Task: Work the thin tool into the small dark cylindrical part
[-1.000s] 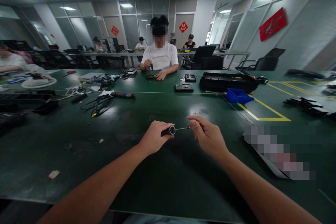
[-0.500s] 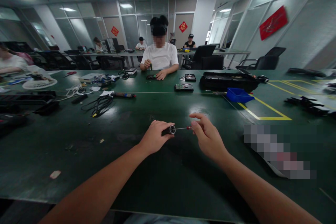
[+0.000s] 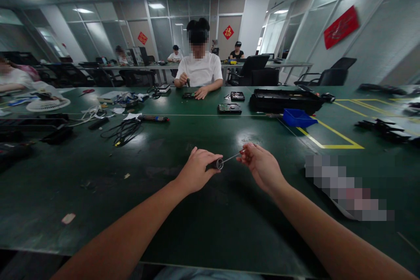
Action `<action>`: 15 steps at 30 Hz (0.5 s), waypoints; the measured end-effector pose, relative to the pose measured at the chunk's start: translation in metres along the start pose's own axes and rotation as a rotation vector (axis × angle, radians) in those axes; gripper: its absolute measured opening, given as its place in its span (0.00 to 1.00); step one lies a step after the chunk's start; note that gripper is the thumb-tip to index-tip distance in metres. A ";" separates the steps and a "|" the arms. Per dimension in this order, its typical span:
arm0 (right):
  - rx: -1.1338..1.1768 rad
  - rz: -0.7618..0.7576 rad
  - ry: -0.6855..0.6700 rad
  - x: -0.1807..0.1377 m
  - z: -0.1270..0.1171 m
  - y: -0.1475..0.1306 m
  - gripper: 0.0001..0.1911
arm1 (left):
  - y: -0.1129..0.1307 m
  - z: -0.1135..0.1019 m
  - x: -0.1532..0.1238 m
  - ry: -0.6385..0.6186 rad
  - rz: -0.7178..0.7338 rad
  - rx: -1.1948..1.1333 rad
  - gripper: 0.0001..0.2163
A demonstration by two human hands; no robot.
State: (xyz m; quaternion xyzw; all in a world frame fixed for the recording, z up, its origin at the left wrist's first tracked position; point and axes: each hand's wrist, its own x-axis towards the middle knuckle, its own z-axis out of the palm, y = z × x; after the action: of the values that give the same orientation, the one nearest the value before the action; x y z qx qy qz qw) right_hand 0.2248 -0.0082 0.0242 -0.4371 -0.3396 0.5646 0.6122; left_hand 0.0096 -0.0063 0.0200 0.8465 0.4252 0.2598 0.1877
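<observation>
Left hand (image 3: pixel 198 170) is gripping a short black cylinder (image 3: pixel 211 166), fingers over the top and thumb beneath, its pale-ringed open end facing the right hand (image 3: pixel 262 164). Right hand is pinching the red handle of a thin screwdriver (image 3: pixel 231 157) between thumb and fingers; the metal shaft is slanting down leftward to the cylinder's ringed end, though whether the tip is sitting inside I cannot tell. Both pieces are being held above the green counter (image 3: pixel 183 236), between the two hands. Ahead and left of the left hand, a black cable (image 3: pixel 123 133) is lying coiled, a pen-shaped tool (image 3: pixel 154 118) just beyond it. A small paper scrap (image 3: pixel 68 218) is lying well to that hand's left. Beyond the right hand, a blue tray (image 3: pixel 298 118) is standing near a long black casing (image 3: pixel 285 103); farther left of these, a hard drive (image 3: pixel 229 108) is lying flat. To the right hand's right, a pale flat item (image 3: pixel 344 188) is showing only as blurred blocks. A co-worker in white (image 3: pixel 200 70) is sitting across, straight beyond the left hand.
</observation>
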 end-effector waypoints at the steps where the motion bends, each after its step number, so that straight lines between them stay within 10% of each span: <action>1: -0.024 -0.049 0.006 0.000 0.000 0.001 0.10 | -0.001 0.001 0.000 -0.006 -0.008 0.006 0.19; 15: -0.497 -0.388 -0.085 -0.010 0.001 -0.002 0.14 | -0.006 0.003 -0.001 0.064 0.011 -0.050 0.17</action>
State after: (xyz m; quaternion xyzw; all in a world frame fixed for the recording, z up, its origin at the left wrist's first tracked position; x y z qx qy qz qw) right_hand 0.2230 -0.0178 0.0276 -0.4762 -0.5695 0.3548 0.5684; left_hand 0.0068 -0.0042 0.0141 0.8350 0.4197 0.2984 0.1936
